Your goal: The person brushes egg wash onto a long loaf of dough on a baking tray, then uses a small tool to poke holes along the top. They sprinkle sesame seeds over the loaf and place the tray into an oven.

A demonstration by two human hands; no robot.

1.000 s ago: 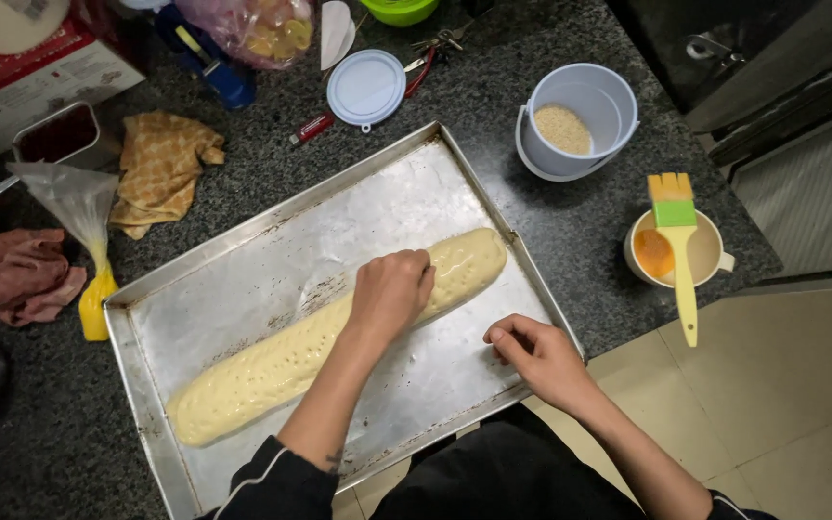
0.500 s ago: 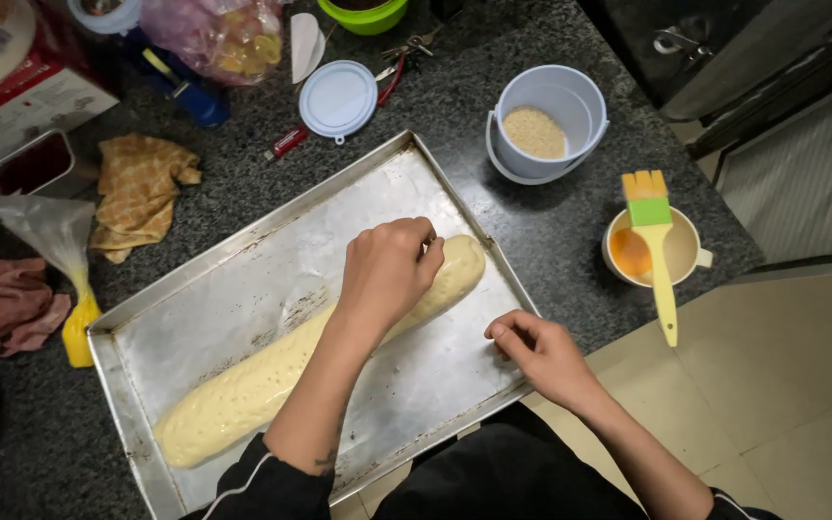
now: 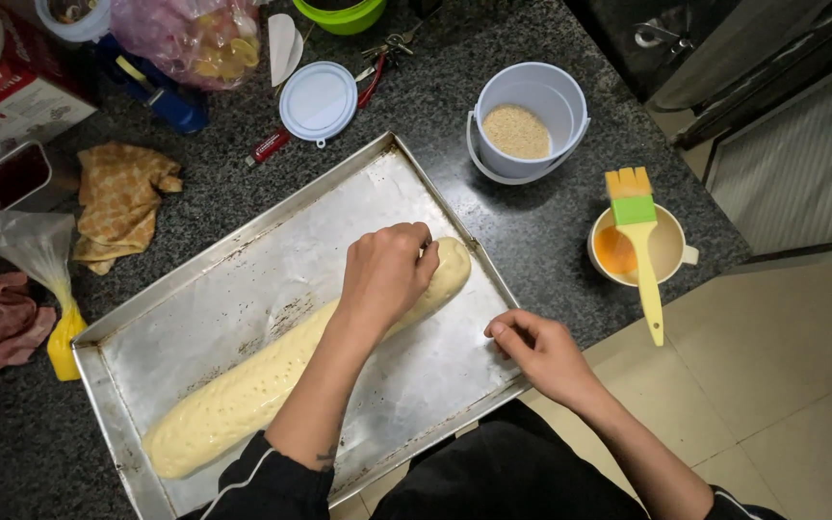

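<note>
A long pale dough log (image 3: 233, 404) lies diagonally on a metal baking tray (image 3: 243, 279), its surface dotted with small specks. My left hand (image 3: 387, 270) rests on the log's far right end with the fingers bunched together; anything inside them is hidden. My right hand (image 3: 546, 356) sits at the tray's near right rim, its curled fingers pinching the edge.
A white bucket (image 3: 493, 164) of pale grains stands right of the tray, its lid (image 3: 318, 101) behind. A yellow brush (image 3: 645, 260) lies across a cup (image 3: 671, 246) of orange liquid. Cloths (image 3: 122, 197), a piping bag (image 3: 40, 279) and a box (image 3: 12, 96) sit at the left.
My left hand has moved along the dough log toward its right end. My right hand has stayed at the tray's rim.
</note>
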